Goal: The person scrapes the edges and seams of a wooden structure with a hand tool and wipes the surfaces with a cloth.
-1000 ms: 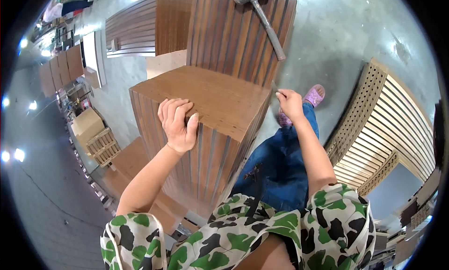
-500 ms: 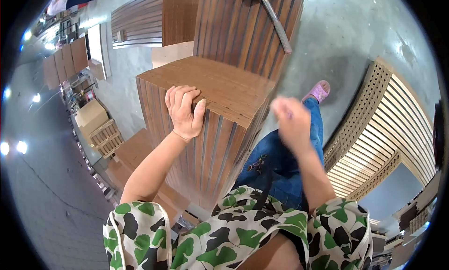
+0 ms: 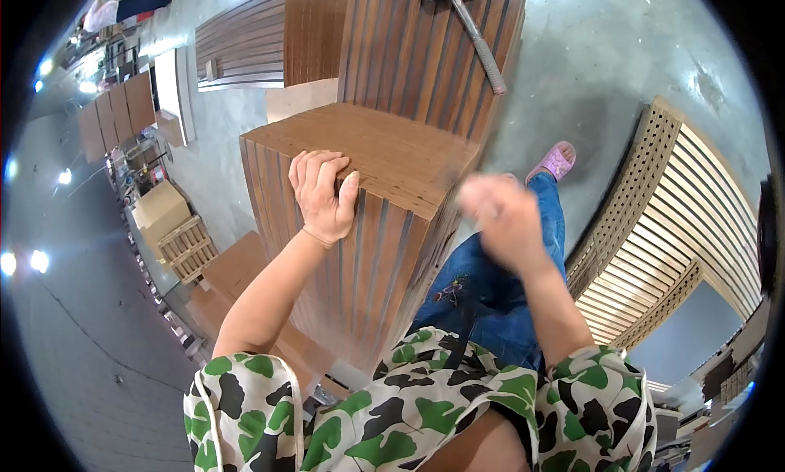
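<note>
Before me stands a tall brown wooden piece (image 3: 368,141) with a flat top and dark vertical grooves down its front. My left hand (image 3: 323,195) rests on its top front edge, fingers lying on the top and thumb apart. Close to the right corner of that top, my right hand (image 3: 503,218) is smeared by motion with its fingers curled in. A faint dark blur shows by its fingertips; what it holds cannot be made out. A mallet (image 3: 474,38) with a dark head and grey handle lies on the grooved brown panel (image 3: 401,55) behind.
Another grooved brown piece (image 3: 245,38) is at the far left. On the right stands a pale slatted curved piece (image 3: 654,227) with a perforated edge. Cardboard boxes (image 3: 163,202) and a wooden crate (image 3: 186,247) are to the left. My pink-shod foot (image 3: 558,161) is on the floor.
My right hand has shifted slightly left, toward the corner of the wooden piece. The left hand stays on the edge.
</note>
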`<control>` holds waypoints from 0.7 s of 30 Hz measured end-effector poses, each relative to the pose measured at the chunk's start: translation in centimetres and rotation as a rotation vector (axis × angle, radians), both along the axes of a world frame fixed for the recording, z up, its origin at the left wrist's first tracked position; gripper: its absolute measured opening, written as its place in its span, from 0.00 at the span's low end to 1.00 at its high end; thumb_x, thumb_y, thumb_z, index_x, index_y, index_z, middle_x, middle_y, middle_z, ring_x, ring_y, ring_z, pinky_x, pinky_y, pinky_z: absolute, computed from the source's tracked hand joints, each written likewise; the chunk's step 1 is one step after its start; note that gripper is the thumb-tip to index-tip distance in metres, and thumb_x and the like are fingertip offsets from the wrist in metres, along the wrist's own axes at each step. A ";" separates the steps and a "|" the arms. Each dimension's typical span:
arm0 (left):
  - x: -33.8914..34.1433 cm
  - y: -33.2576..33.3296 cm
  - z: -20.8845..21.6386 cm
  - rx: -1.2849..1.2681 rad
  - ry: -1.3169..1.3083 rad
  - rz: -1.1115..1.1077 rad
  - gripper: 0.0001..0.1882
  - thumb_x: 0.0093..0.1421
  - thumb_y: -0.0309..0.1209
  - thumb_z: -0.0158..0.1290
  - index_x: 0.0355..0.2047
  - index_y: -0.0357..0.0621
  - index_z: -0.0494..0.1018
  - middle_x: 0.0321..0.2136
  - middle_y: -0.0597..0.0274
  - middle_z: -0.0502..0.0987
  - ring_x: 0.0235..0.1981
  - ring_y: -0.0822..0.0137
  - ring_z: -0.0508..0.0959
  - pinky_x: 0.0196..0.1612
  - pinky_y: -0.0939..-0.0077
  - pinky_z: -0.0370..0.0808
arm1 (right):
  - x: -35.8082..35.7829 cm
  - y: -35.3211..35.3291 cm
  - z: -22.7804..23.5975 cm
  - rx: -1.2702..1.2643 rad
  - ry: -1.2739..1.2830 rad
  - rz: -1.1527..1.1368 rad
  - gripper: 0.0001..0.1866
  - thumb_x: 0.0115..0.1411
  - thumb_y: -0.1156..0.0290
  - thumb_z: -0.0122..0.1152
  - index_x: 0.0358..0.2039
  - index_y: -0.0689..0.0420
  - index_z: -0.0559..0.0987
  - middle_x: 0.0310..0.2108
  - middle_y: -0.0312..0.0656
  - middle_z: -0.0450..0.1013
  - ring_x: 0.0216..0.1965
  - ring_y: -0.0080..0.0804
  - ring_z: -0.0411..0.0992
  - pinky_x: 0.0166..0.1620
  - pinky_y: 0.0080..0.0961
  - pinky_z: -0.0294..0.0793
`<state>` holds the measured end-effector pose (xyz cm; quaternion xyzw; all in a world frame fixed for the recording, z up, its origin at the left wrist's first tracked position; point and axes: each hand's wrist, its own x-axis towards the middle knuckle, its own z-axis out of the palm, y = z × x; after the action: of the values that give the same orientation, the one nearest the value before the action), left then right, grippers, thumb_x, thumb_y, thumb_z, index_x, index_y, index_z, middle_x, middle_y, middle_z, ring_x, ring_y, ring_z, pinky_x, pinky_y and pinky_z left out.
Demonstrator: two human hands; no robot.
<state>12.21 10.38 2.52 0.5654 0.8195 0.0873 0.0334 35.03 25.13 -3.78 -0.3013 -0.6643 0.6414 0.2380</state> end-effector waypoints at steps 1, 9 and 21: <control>0.2 0.3 -0.4 0.001 -0.010 -0.002 0.13 0.56 0.36 0.53 0.35 0.40 0.74 0.37 0.56 0.76 0.44 0.55 0.73 0.58 0.56 0.59 | 0.5 0.0 -5.1 -0.259 -0.277 -0.084 0.08 0.58 0.68 0.61 0.33 0.60 0.81 0.30 0.47 0.78 0.31 0.43 0.77 0.38 0.31 0.75; 0.3 0.1 -0.8 0.025 -0.028 -0.015 0.14 0.57 0.38 0.52 0.35 0.40 0.74 0.37 0.55 0.76 0.44 0.55 0.73 0.58 0.56 0.59 | -0.3 -3.2 -13.0 0.170 -0.204 0.017 0.04 0.54 0.74 0.59 0.30 0.59 0.79 0.29 0.49 0.76 0.34 0.49 0.74 0.39 0.39 0.74; 0.3 1.0 -1.0 0.024 -0.021 -0.033 0.14 0.57 0.38 0.52 0.35 0.40 0.74 0.37 0.55 0.75 0.44 0.54 0.73 0.58 0.55 0.59 | -0.5 -0.2 -10.5 0.103 -0.279 0.040 0.07 0.56 0.70 0.62 0.32 0.61 0.81 0.28 0.48 0.76 0.32 0.48 0.74 0.38 0.37 0.74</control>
<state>12.49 11.37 1.54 0.5783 0.8085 0.1026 0.0367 34.55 24.92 -14.28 -0.3616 -0.7289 0.5628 0.1459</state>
